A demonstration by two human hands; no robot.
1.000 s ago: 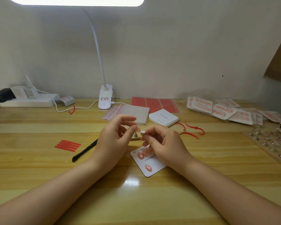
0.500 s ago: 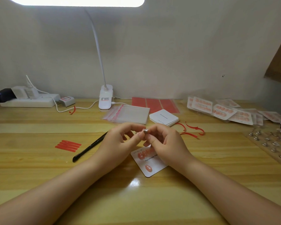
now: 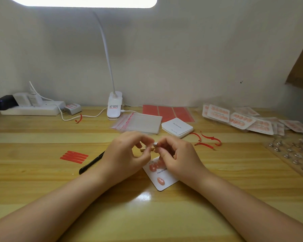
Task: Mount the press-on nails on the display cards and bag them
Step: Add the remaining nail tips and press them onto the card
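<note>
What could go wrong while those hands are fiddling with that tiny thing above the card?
1. The tiny piece is only pinched at the fingertips of the left hand and right hand, so it might slip and drop onto the table.
2. The right hand hangs right over the display card, so it may bump the pink nails already on it.

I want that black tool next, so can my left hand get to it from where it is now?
Probably yes. The black tool lies on bare table just left of the left hand, nothing between them, but that hand pinches a small piece together with the right hand.
</note>
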